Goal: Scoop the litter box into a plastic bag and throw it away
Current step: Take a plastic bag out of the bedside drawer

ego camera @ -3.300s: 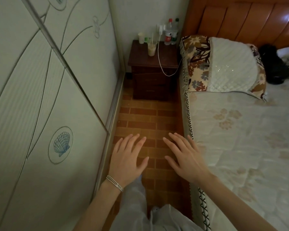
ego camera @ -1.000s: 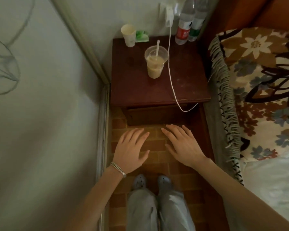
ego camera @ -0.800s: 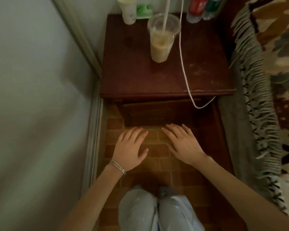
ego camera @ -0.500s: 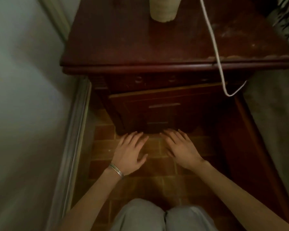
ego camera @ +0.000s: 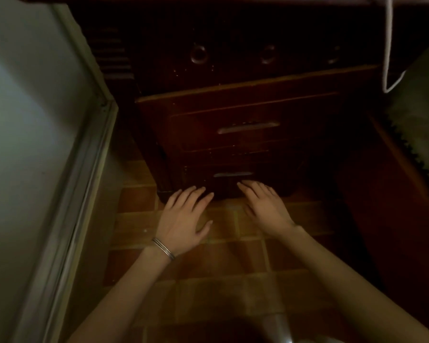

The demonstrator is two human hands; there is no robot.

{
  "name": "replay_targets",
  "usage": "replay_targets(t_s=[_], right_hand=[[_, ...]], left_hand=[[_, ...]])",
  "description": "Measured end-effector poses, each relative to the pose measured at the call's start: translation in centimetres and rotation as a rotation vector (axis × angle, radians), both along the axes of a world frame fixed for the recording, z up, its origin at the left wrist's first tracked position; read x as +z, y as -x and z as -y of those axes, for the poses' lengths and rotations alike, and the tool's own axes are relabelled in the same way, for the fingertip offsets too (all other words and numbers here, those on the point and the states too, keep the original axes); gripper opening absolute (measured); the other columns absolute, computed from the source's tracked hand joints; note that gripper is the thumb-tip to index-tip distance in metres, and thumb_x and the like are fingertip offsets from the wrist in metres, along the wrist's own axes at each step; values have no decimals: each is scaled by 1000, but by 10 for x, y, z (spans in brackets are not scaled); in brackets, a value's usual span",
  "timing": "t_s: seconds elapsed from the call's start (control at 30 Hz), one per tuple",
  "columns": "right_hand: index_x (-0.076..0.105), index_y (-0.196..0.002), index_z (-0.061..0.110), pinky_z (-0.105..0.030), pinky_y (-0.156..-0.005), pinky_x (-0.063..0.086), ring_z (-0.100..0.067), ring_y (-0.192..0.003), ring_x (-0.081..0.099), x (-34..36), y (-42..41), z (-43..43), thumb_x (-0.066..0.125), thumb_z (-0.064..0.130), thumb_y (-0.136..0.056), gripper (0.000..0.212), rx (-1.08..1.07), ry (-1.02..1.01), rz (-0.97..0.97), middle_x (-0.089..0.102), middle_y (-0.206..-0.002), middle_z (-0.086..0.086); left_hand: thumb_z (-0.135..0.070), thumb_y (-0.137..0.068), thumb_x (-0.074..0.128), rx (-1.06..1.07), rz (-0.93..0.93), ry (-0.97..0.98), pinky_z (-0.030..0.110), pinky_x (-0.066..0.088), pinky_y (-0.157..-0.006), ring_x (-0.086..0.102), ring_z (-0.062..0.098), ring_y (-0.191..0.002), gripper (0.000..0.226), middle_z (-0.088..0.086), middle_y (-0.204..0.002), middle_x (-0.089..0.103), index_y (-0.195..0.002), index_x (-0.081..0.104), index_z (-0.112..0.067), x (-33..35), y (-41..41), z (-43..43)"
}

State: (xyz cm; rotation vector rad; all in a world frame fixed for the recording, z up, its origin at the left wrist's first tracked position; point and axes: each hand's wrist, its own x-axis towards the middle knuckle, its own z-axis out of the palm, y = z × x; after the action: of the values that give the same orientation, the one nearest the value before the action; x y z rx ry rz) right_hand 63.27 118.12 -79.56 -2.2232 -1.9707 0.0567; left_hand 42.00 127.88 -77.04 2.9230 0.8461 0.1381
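Head view shows neither litter box nor plastic bag anywhere, so I judge the bag is being sought in the nightstand (ego camera: pixel 233 70) at centre frame. The left hand (ego camera: pixel 183 219) and right hand (ego camera: pixel 265 209) hover empty in front of the lower drawer (ego camera: pixel 233 179), fingers straight and slightly apart. Trouble could come from the upper drawer (ego camera: pixel 248 115) jutting out above them, which may knock knuckles as the lower one slides, and from the white cable (ego camera: pixel 388 45) dangling at upper right, easily snagged in this dim light.
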Motion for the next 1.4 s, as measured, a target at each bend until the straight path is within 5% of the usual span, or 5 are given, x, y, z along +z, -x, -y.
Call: replay_targets(t_s=[0.23,0.43,0.73,1.03,1.4], right_hand=[[43,-132,5,-31,-102,40,-21,-122,49,4,3,-37,48,4,-93,40,-685,-151,-1557,52,-131,-10],[50,-100,0,-38,-98,42,-31,-112,55,18,2,-49,36,-9,-88,21,-790,-333,-2238,57,-107,-18],[51,-95,3,-45,-101,40,-27,-118,50,15,19,-34,28,-12,-78,32,-789,-341,-2310,53,-107,-13],[58,-56,6,-49,-101,39,-27,-109,55,14,42,43,40,-8,-71,28,-733,-223,-2359,60,-89,-11],[53,-87,5,-44,-96,43,-27,-113,56,5,63,92,46,-7,-70,22,-778,-203,-2373,58,-110,-17]], left_hand=[[-51,-81,37,22,-2,-23,44,36,-104,47,24,-124,61,5,-133,53,-132,49,-19,1,-5,-6],[-50,-81,38,10,7,-28,45,37,-104,46,24,-125,60,4,-133,52,-133,48,-20,6,3,-1],[-50,-82,40,16,22,-30,40,27,-108,40,21,-129,60,2,-137,48,-136,43,-23,3,17,21],[-46,-85,42,16,119,-71,39,22,-110,34,21,-134,60,4,-141,44,-138,41,-20,20,31,50],[-47,-83,43,49,61,-47,39,24,-108,40,21,-128,58,4,-134,50,-134,44,-20,19,32,75]])
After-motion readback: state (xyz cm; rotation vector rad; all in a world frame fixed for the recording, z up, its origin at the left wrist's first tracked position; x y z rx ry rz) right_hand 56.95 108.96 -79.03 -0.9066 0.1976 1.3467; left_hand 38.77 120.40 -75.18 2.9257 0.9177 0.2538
